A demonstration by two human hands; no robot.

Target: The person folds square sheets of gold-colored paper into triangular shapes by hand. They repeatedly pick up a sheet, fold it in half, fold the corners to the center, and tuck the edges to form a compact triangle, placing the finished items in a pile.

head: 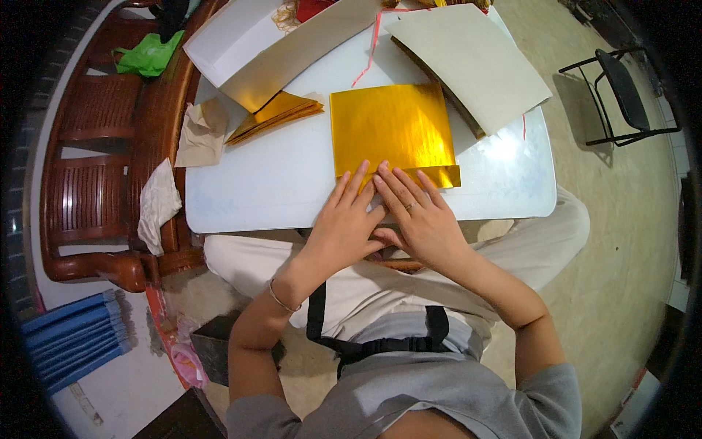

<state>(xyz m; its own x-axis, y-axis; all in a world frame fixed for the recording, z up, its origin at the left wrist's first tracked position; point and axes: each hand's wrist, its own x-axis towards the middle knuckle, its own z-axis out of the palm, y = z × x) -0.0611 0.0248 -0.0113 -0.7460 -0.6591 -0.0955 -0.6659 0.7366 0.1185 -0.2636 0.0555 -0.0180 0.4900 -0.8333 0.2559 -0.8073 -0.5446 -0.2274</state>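
A sheet of shiny gold foil paper lies on the white tabletop before me, its near edge folded over in a narrow strip. My left hand rests flat with its fingertips on the left part of that folded edge. Beside it, my right hand, with a ring on one finger, presses its fingertips on the middle of the strip. The fingertips of both hands almost meet, and the thumbs come together below the table's edge. Neither hand grips anything. Folded gold paper pieces lie to the left.
A stack of pale-backed sheets lies at the back right, close to the gold sheet. An open white box stands at the back left. Crumpled brown paper is at the left edge, near a wooden bench. A black folding chair stands right.
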